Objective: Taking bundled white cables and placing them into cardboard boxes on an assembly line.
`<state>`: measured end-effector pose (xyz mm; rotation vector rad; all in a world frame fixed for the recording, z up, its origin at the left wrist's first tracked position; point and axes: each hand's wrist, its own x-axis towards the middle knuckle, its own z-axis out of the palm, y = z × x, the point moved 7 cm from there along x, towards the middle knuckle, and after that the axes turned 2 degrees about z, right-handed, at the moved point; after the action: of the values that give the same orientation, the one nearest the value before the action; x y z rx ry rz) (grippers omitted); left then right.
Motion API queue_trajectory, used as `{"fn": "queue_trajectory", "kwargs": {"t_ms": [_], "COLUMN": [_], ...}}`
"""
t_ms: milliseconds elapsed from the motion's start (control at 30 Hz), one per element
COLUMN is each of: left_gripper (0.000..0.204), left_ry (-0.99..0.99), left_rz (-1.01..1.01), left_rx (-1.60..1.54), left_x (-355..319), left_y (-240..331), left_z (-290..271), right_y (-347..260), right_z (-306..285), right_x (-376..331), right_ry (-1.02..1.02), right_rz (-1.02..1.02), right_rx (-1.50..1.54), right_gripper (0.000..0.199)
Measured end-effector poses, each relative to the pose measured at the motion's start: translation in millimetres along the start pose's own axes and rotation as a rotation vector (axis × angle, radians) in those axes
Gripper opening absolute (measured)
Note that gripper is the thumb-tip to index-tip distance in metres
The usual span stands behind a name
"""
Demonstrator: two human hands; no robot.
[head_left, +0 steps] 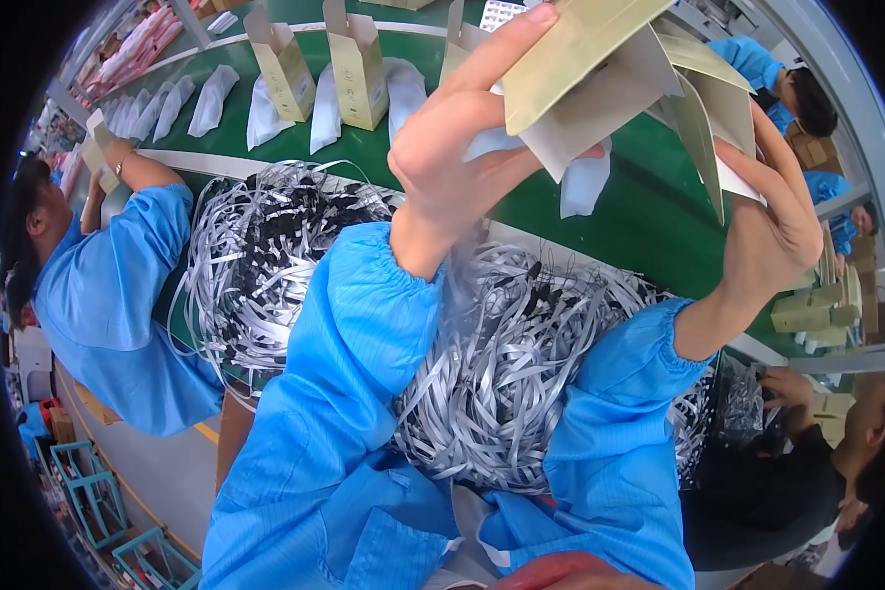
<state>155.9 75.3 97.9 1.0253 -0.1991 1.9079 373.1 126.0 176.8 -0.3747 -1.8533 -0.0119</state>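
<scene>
Both of my hands are raised over the green belt, in blue sleeves. My left hand (462, 138) grips a pale yellow-green paperboard carton (585, 64) by its left side, index finger stretched along the outside. The carton is tilted, its grey-white inside showing. At the right, my right hand (772, 202) is closed around similar paperboard panels (723, 103) with a flap hanging down. Whether these belong to the same carton or a second one, I cannot tell. Below the carton, a white pouch (586, 184) lies on the belt (649, 206).
Two upright open cartons (359, 74) and a row of white pouches (213, 101) stand on the belt at the far left. Tangled grey straps (492, 374) heap before me, with another strap heap (265, 256) left. Co-workers sit left (118, 295) and right (767, 492).
</scene>
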Motion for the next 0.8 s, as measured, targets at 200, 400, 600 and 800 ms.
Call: {"fn": "queue_trajectory", "kwargs": {"t_ms": [200, 400, 600, 800], "left_gripper": [0.081, 0.083, 0.092, 0.106], "left_ry": [-0.024, -0.043, -0.313, -0.185], "left_rz": [-0.011, -0.030, 0.662, 0.742], "left_rx": [0.011, 0.016, 0.991, 1.184], "left_x": [-2, -2, -1, 6], "left_y": [4, 9, 39, 20], "left_z": [-6, -20, -8, 22], "right_y": [4, 8, 9, 37], "right_z": [-4, -4, -3, -2], "right_x": [-3, -3, -2, -6], "right_ry": [0.011, 0.011, 0.012, 0.151], "right_rz": [0.015, 0.033, 0.018, 0.238], "right_rx": [0.005, -0.008, -0.043, 0.137], "right_gripper": [0.046, 0.042, 0.032, 0.023]}}
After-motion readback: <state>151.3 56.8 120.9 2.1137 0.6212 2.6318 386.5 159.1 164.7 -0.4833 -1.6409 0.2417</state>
